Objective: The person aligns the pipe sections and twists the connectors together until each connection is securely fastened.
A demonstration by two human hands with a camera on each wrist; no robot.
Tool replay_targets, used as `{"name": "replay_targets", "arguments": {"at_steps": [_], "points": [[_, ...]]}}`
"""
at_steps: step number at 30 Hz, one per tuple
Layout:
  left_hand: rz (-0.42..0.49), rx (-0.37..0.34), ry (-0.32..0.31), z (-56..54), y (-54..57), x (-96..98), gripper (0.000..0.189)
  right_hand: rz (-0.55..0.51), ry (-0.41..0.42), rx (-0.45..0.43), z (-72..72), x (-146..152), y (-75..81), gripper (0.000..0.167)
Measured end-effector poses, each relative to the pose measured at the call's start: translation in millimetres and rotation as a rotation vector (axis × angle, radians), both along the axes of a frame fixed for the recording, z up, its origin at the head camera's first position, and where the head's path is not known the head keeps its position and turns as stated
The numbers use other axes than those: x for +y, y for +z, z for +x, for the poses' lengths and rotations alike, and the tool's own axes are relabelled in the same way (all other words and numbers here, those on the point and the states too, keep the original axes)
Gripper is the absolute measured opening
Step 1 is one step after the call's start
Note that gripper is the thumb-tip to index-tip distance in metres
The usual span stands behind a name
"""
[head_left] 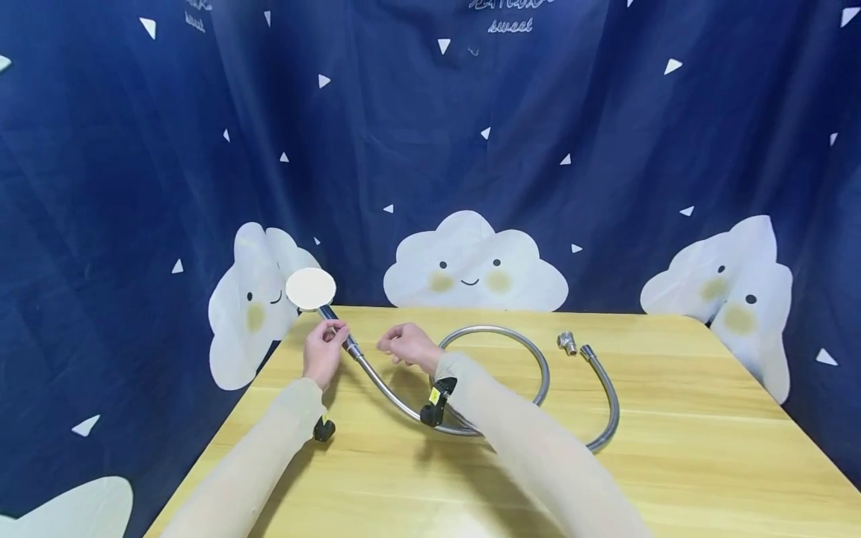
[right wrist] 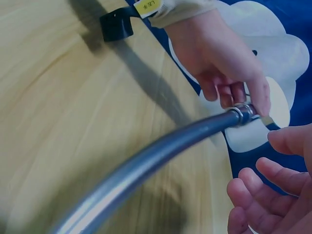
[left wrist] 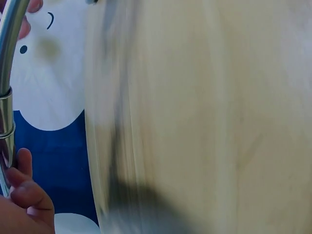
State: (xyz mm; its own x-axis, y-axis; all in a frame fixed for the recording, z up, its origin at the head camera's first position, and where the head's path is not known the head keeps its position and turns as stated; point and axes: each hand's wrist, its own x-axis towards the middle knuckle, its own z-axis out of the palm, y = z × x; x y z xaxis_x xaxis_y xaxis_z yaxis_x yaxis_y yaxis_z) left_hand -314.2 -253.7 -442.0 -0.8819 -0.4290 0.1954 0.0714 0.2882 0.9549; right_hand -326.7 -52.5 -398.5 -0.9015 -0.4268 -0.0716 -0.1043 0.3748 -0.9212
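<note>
My left hand pinches the dark handle of a shower head near its lower end, just above the hose connection. The head's round, pale face is raised at the table's far left. From the handle a grey metal hose curves down toward the tabletop. In the left wrist view, the left fingers curl at the handle below its metal collar. To the right of the hose, my right hand hovers with loosely bent fingers and nothing in them; the right wrist view shows its fingers apart from the hose.
The hose loops on the wooden table and passes beneath my right forearm. Farther right, a hose end with a connector lies beside a small chrome valve fitting. A dark blue curtain with clouds hangs behind the table.
</note>
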Motion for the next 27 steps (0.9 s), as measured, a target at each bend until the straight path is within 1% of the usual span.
{"name": "replay_targets", "arguments": {"at_steps": [4,8,13,20,27], "points": [[-0.024,-0.024,-0.02,-0.5,-1.1,-2.2,0.022,0.035,0.004,0.051,0.0,14,4.7,0.016],[-0.042,-0.052,-0.043,-0.5,-2.5,-4.2,0.023,0.07,0.016,0.103,-1.5,29,4.1,0.02],[-0.054,-0.082,-0.059,-1.6,-6.8,-8.4,0.023,0.099,0.02,0.117,-2.7,46,0.0,0.024],[-0.051,-0.081,-0.089,-3.1,-10.6,-11.0,0.024,0.162,-0.009,0.159,-6.9,71,-4.8,0.032],[-0.033,-0.126,-0.121,-5.5,-13.7,-16.7,0.021,0.177,-0.013,0.161,-8.3,94,-7.4,0.034]]}}
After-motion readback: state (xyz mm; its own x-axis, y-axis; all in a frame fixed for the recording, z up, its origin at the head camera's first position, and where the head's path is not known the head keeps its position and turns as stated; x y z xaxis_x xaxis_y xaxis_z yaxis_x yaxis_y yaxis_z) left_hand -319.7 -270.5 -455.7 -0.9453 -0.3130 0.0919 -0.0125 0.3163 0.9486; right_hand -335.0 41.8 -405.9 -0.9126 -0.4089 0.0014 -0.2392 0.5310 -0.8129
